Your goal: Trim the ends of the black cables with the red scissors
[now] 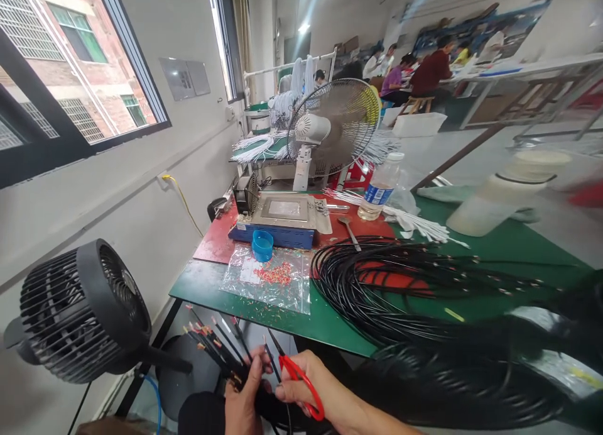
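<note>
My left hand [249,385] is closed around a bundle of black cables [221,353], low in front of the table's near edge. Their upper ends fan out and show pinkish and orange tips. In my right hand [306,385] is a pair of scissors with red handles [301,381], its dark blades pointing up and to the left. One single black cable [272,359] stands between the two hands, close beside the blades. Whether the blades touch it I cannot make out. The lower part of the bundle is hidden by my hands.
A green table [207,290] carries a coil of black cables [348,290], a plastic bag [268,284] with small red and yellow bits, a blue cup [262,245], a heating plate [282,218] and a bottle [379,187]. A black fan [89,309] stands left. People sit far behind.
</note>
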Demonstrator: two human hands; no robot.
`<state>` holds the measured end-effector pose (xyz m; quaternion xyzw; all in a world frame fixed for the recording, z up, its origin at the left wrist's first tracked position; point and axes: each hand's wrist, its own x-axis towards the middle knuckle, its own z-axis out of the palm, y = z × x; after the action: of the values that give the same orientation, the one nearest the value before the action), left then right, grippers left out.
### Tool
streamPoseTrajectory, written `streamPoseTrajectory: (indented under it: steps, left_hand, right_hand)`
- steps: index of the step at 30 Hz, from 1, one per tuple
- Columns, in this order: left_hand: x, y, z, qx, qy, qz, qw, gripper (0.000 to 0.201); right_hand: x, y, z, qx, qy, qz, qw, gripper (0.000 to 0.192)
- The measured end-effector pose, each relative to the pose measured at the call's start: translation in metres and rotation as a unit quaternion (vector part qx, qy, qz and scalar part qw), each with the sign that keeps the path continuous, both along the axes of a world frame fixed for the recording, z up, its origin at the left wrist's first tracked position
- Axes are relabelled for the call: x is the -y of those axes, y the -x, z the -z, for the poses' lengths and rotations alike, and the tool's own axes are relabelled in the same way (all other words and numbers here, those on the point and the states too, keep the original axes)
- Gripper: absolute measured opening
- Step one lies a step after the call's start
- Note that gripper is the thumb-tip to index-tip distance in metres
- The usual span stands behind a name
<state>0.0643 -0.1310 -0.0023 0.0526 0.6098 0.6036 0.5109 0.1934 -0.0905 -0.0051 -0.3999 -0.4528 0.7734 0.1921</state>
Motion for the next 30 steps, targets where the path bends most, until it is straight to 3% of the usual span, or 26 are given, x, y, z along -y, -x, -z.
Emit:
streamPoseTrajectory:
  steps: [3, 8, 11, 14, 16, 20, 23, 30]
  left_hand:
    - [-0.002, -0.004, -0.005, 0.024, 0.009, 0.025, 0.999, 0.037]
    - [0.001, -0.007, -0.009, 0.019, -0.001, -0.007, 1.0, 0.034]
    - [0.002, -0.007, -0.01, 0.0, -0.01, 0.01, 1.0, 0.031]
    - [0.001, -0.003, -0.011, 0.026, -0.013, 0.018, 0.999, 0.029]
    - [0.0, 0.0, -0.013, 0.042, -0.009, 0.01, 0.999, 0.032]
    - [0.0, 0.005, -0.015, 0.014, -0.027, 0.021, 0.999, 0.032]
    - [0.0, 0.005, -0.013, -0.009, -0.023, 0.049, 0.998, 0.029]
    - [0.0, 0.002, -0.012, -0.053, -0.033, 0.079, 0.995, 0.03]
  right_hand:
    - [0.007, 0.004, 0.003, 0.03, -0.029, -0.007, 0.999, 0.033]
    - [0.015, 0.007, 0.005, 0.066, -0.061, 0.001, 0.996, 0.033]
    - [0.018, 0.008, 0.009, 0.054, -0.063, -0.005, 0.997, 0.038]
    - [0.016, 0.006, 0.007, 0.07, -0.128, -0.029, 0.989, 0.044]
    - [0.01, 0.0, 0.001, 0.112, -0.228, -0.046, 0.966, 0.043]
    - [-0.003, -0.016, -0.013, 0.213, -0.399, -0.094, 0.887, 0.033]
    - [-0.008, -0.023, -0.017, 0.265, -0.427, -0.131, 0.855, 0.032]
    - [-0.013, -0.021, -0.019, 0.265, -0.44, -0.162, 0.843, 0.041]
